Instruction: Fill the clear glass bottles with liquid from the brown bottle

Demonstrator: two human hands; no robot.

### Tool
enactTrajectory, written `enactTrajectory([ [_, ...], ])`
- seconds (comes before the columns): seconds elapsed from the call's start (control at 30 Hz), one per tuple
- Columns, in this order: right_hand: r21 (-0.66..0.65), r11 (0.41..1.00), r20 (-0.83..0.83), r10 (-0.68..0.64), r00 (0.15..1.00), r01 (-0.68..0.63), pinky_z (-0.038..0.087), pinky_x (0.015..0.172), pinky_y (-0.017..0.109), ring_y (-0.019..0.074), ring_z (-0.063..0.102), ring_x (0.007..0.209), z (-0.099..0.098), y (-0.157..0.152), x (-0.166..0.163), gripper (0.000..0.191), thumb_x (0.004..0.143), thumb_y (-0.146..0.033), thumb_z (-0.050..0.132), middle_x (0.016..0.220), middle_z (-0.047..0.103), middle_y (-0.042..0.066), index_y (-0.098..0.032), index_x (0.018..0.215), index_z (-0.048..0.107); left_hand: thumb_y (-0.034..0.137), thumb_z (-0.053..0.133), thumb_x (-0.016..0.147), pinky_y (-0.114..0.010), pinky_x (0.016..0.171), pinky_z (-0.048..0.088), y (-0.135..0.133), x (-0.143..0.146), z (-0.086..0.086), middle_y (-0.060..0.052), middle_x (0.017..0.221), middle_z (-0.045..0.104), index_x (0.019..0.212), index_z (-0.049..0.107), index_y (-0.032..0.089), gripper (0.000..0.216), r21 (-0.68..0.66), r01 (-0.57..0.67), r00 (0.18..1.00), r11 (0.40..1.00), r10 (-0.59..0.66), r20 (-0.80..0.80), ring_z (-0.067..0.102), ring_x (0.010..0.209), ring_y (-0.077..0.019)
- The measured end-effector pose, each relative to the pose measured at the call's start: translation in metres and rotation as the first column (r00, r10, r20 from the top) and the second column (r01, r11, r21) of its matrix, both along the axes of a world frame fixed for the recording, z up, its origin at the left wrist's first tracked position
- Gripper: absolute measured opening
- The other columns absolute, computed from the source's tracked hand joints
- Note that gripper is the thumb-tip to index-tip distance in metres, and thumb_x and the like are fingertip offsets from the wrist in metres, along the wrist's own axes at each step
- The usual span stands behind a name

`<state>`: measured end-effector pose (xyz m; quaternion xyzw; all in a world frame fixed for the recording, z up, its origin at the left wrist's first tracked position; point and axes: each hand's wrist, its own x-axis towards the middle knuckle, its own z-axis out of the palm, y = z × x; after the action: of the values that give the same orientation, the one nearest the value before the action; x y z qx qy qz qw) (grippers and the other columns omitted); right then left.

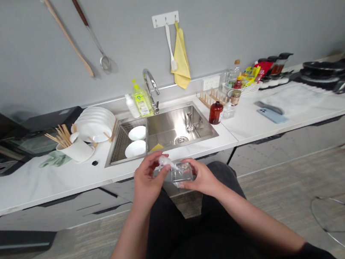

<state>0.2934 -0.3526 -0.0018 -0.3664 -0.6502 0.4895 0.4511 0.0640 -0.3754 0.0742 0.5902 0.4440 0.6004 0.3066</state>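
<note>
Just in front of the counter edge, over my lap, both hands are close together. My left hand [147, 178] pinches a whitish piece that looks like a pump head [165, 161], its narrow end pointing down to the right. That end reaches the top of a clear square bottle [181, 176]; whether it sits inside the opening I cannot tell. Gripping the bottle from the right side is my right hand [203, 177], thumb and fingers around its walls. The bottle is tilted, and its far side is partly hidden.
Behind my hands lies a steel sink [172, 125] with white bowls [135, 149] in its left rack. A brown bottle [216, 112] stands at its right rim, a blue phone [272, 115] farther right. Plates [92, 126] and a chopstick holder [76, 150] are at left.
</note>
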Motion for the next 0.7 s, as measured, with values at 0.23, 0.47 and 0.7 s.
enactTrajectory([
  [0.23, -0.008, 1.0, 0.005, -0.01, 1.0, 0.01, 0.067, 0.098, 0.045, 0.0287, 0.082, 0.102, -0.005, 0.002, -0.002, 0.08, 0.07, -0.047, 0.11, 0.119, 0.084, 0.006, -0.026, 0.137, 0.071, 0.035, 0.094, 0.095, -0.038, 0.103, 0.067, -0.002, -0.01, -0.01, -0.012, 0.124, 0.089, 0.138, 0.082, 0.022, 0.047, 0.015, 0.018, 0.995, 1.0, -0.016, -0.099, 0.083, 0.108, -0.025],
  [0.47, 0.006, 1.0, 0.041, -0.018, 0.999, 0.018, 0.068, 0.1, 0.048, 0.0299, 0.082, 0.103, -0.011, 0.006, -0.006, 0.08, 0.069, -0.046, 0.109, 0.121, 0.084, 0.006, -0.028, 0.138, 0.072, 0.02, 0.085, 0.096, -0.036, 0.099, 0.065, -0.008, -0.025, 0.005, -0.009, 0.121, 0.088, 0.129, 0.087, 0.025, 0.033, 0.144, 0.053, 0.902, 0.988, 0.014, -0.431, 0.083, 0.108, -0.0251],
  [0.7, -0.083, 0.997, -0.011, 0.009, 1.0, -0.01, 0.068, 0.106, 0.05, 0.0335, 0.085, 0.113, -0.022, 0.015, -0.011, 0.079, 0.071, -0.045, 0.109, 0.129, 0.083, 0.008, -0.029, 0.138, 0.071, 0.028, 0.098, 0.083, -0.032, 0.089, 0.063, -0.001, -0.077, -0.019, -0.008, 0.108, 0.086, 0.107, 0.089, 0.022, 0.027, -0.012, -0.149, 0.988, 0.989, 0.149, 0.029, 0.079, 0.098, -0.0223],
])
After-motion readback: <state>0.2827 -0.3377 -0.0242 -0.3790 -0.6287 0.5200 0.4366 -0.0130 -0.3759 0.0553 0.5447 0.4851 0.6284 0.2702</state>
